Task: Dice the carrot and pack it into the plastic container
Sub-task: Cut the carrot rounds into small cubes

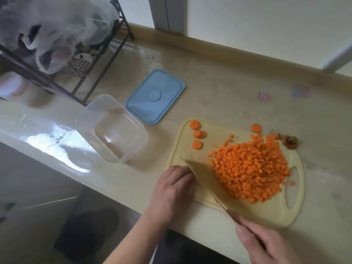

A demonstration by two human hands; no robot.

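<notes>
Standing at the far left is a dark wire rack [80, 73] draped with a gauzy white mesh cloth [57, 25], its legs planted on the pale, glossy surface [219, 88]. Just to the right of it sits the clear plastic container [111, 128], open-topped with nothing inside it, and beyond that, a little further back and close beside the container, its blue lid [155, 96] lies flat.

Next comes the pale yellow cutting board [297, 206], set at a slant near the front edge. Three round carrot slices [198, 134] lie in a row along the board's far left corner, with a fourth slice [255, 128] apart near the back edge. A broad heap of diced carrot [251, 168] covers the middle and right of the board, a few cubes strayed around its edges. Off the board's back right corner rests the carrot top end [290, 141].

The left hand [173, 191] rests at the board's near left corner, fingers curled under, knuckles against the flat of the knife [200, 180]; I cannot tell whether anything is under them. The blade lies angled, its tip pointing toward the container, its edge along the left side of the heap. The right hand [266, 242], at the bottom right, has its grip wrapped around the knife's handle.
</notes>
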